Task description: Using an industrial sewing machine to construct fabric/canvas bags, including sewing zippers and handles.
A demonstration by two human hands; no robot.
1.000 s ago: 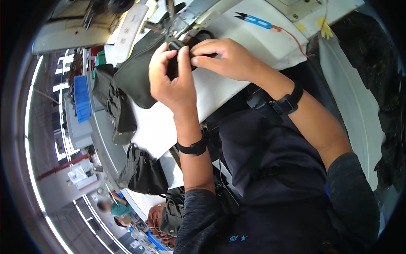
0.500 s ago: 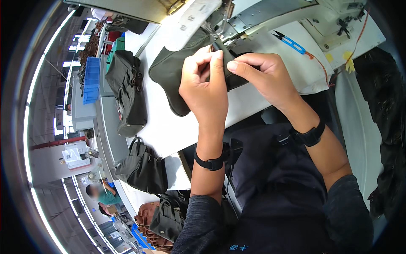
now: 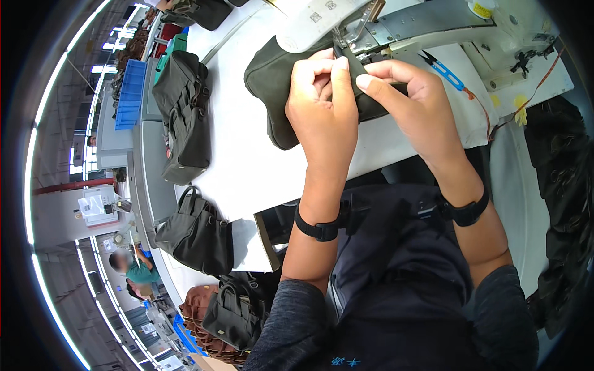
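Observation:
A dark olive-green bag (image 3: pixel 272 80) lies on the white table under the sewing machine head (image 3: pixel 396 31). My left hand (image 3: pixel 325 105) is closed on the bag's edge, thumb and forefinger pinching a dark strip close to the needle area. Just right of it, my right hand (image 3: pixel 421 102) pinches the same bag between thumb and curled fingers. My fingers hide part of the bag's edge, and the needle point cannot be made out. Each wrist wears a black strap.
Blue-handled thread snips (image 3: pixel 444 71) lie right of my right hand, tied to an orange cord. Finished-looking dark bags (image 3: pixel 189 120) stand along the left, with another handbag (image 3: pixel 197 232) nearer. Brown pieces (image 3: pixel 201 303) are piled at lower left. Dark material (image 3: pixel 563 204) hangs at right.
The whole view has shifted, so the hands, bag and machine appear farther right. Both hands keep their pinch on the bag beside the needle area.

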